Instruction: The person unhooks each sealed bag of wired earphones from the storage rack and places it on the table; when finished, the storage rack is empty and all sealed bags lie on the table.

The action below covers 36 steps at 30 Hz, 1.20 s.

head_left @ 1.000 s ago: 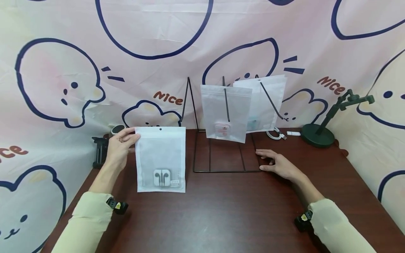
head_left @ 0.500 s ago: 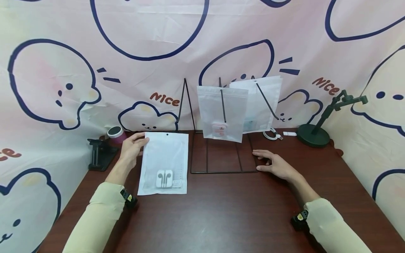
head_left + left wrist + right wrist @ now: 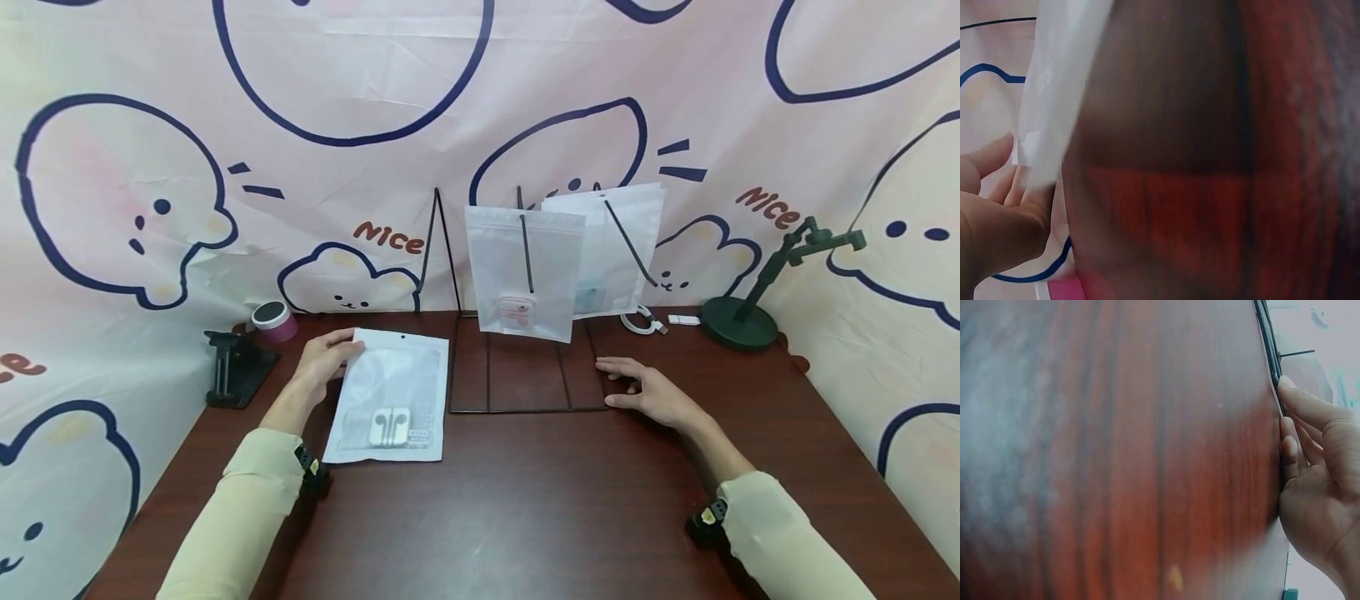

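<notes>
My left hand (image 3: 324,360) pinches the upper left corner of a white zip bag (image 3: 420,367), low over the table and tilted. Earphones in a white case (image 3: 389,427) show through the bag's lower part. In the left wrist view the bag (image 3: 1063,75) passes between the thumb and the other fingers. My right hand (image 3: 651,393) rests at the front right corner of a black wire display rack (image 3: 525,411), its thumb and fingertips touching the base. Two more bags hang on the rack's hooks: a front bag (image 3: 491,258) with a pinkish item inside, and a rear bag (image 3: 637,225).
A dark stand (image 3: 232,371) and a pink jar with a white lid (image 3: 274,321) are at the back left. Behind the rack lie a white cable (image 3: 637,323) and a small white stick (image 3: 683,320). A green stand (image 3: 741,323) stands at the back right.
My left hand has moved right and down with the zip bag, whose top now leans back more. The right hand stays at the rack's corner. The head view has shifted slightly.
</notes>
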{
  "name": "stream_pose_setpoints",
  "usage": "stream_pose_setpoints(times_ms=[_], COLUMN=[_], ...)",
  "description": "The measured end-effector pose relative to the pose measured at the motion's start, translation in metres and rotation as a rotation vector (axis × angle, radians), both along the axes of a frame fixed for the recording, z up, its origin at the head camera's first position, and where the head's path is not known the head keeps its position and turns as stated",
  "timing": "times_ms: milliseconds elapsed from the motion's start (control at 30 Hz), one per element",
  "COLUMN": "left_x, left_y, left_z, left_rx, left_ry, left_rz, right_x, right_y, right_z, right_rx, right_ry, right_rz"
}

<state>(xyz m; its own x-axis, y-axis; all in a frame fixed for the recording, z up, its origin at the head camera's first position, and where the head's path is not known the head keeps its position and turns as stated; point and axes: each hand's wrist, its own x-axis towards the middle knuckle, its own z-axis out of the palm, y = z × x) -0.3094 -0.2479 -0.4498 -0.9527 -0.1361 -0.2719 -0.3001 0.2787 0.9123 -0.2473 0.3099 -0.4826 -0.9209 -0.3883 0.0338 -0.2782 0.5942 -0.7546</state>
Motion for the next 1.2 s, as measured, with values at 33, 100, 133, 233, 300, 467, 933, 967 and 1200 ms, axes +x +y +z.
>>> stream_pose_setpoints(times_ms=[33, 100, 133, 233, 300, 467, 933, 967, 1200], left_x=[0.0, 0.001, 0.001, 0.001, 0.001, 0.001, 0.001, 0.001, 0.002], left_y=[0.0, 0.001, 0.001, 0.001, 0.001, -0.001, -0.001, 0.001, 0.013], left_z=[0.0, -0.001, 0.0, -0.001, -0.001, 0.001, 0.011, 0.013, 0.037], left_rx=[-0.003, -0.004, -0.005, 0.002, 0.009, 0.015, 0.019, 0.026, 0.086], left_ry=[-0.004, -0.014, -0.019, -0.033, -0.026, 0.028, 0.114, 0.123, 0.231], left_rz=[-0.01, -0.028, -0.037, -0.052, -0.063, -0.082, -0.103, -0.106, -0.179], right_x=[0.0, 0.0, 0.0, 0.0, 0.0, 0.0, -0.001, -0.001, 0.001], right_y=[0.0, 0.0, 0.0, 0.0, 0.0, 0.0, 0.001, 0.0, -0.001], right_z=[0.0, 0.0, 0.0, 0.0, 0.001, 0.001, 0.0, 0.0, 0.001], right_rx=[0.002, 0.003, 0.004, 0.002, 0.002, 0.007, 0.002, 0.002, 0.003], right_ry=[-0.001, -0.004, -0.004, -0.005, -0.007, -0.007, -0.013, -0.012, -0.004], right_rz=[-0.003, -0.003, -0.005, -0.003, -0.001, 0.0, 0.001, 0.0, 0.001])
